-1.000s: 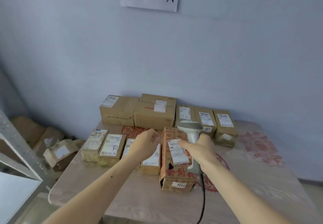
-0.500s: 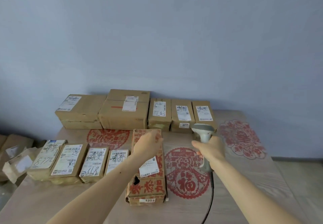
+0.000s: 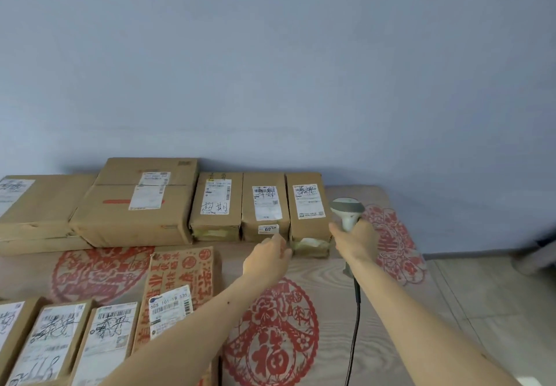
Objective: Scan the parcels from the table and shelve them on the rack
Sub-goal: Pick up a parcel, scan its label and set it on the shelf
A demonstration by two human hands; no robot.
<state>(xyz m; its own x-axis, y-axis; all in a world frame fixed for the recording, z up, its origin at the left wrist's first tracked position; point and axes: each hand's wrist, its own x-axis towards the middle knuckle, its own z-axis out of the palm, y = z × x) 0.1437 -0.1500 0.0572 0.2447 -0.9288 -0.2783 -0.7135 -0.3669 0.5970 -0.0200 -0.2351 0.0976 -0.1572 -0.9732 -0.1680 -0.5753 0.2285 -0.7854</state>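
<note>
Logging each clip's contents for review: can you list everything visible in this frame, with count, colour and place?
back-row parcels: five, brown cardboard with white labels, along the wall
red-printed parcel: one, brown with red characters, lying flat in front of the back row
front-row parcels: three at least, brown with scribbled white labels, bottom left, cut off by the frame edge
table: one, pale wood grain with red paper-cut designs
wall: blue-grey, behind the table
scanner: one, grey-white, corded, right of the back row
left hand: reaching to the foot of the two rightmost back-row parcels, holding nothing
right hand: gripping the scanner handle
</note>
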